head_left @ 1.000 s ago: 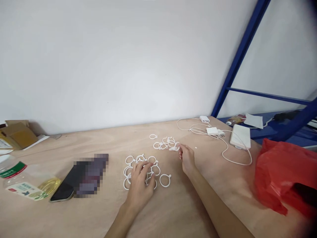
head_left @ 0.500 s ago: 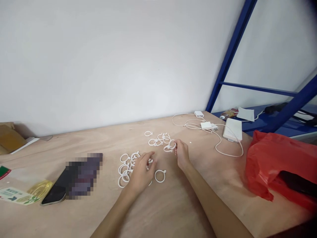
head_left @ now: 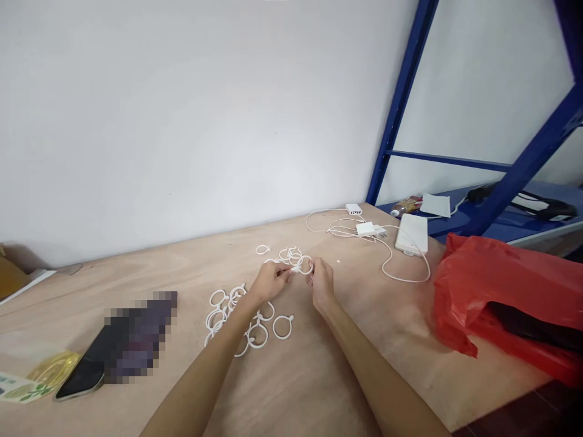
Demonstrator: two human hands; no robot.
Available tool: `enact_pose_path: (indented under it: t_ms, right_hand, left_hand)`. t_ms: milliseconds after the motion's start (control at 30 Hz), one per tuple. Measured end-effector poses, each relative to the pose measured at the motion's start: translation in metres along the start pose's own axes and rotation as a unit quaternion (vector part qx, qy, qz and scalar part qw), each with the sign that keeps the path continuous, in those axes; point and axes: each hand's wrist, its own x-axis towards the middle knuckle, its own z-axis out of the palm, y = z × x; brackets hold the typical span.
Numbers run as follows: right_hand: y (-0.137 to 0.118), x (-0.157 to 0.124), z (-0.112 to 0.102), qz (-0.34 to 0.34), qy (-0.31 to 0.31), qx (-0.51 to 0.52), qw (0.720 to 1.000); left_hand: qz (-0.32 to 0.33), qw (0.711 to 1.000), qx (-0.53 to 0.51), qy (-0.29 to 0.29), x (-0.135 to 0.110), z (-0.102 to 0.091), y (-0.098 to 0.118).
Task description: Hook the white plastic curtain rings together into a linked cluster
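Observation:
Several white plastic rings lie on a plywood table [head_left: 319, 376]. My left hand [head_left: 269, 282] and my right hand [head_left: 320, 283] meet above the table, both pinching a white ring [head_left: 303, 266] between their fingertips. A near pile of rings [head_left: 237, 315] lies just under my left forearm, with one single ring [head_left: 283, 326] beside it. A smaller far group of rings [head_left: 283, 253] lies just beyond my hands.
A dark phone [head_left: 86, 364] lies at the left, beside a plastic bottle [head_left: 31, 379]. White chargers and cables [head_left: 368, 230] and a white power bank [head_left: 412, 235] lie at the back right. A red plastic bag [head_left: 501, 297] sits at the right, a blue metal frame [head_left: 401, 103] behind.
My left hand left the near pile of rings and moved up and right to meet my right hand at the ring it holds. The camera view shifted to the right.

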Motion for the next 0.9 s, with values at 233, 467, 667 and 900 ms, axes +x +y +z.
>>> enact_pose_path:
  t_ms: [233,467,667,900]
  right_hand:
    - [-0.012,0.010,-0.009,-0.003,0.026,0.020,0.999]
    - [0.000,-0.001,0.000,0.019,-0.061,-0.013,0.998]
    - [0.008,-0.030,0.016,-0.020,-0.159,-0.071,0.985]
    - [0.012,-0.068,0.024,-0.151,-0.314,-0.243,0.905]
  left_hand:
    - [-0.019,0.997,0.071,0.030,0.010,-0.004,-0.013]
    - [-0.108,0.982,0.044,0.145,0.014,0.005,-0.007]
    - [-0.160,0.970,-0.066,0.169,-0.027,0.001,0.010]
    - [-0.182,0.943,-0.165,0.224,-0.076,-0.011,0.022]
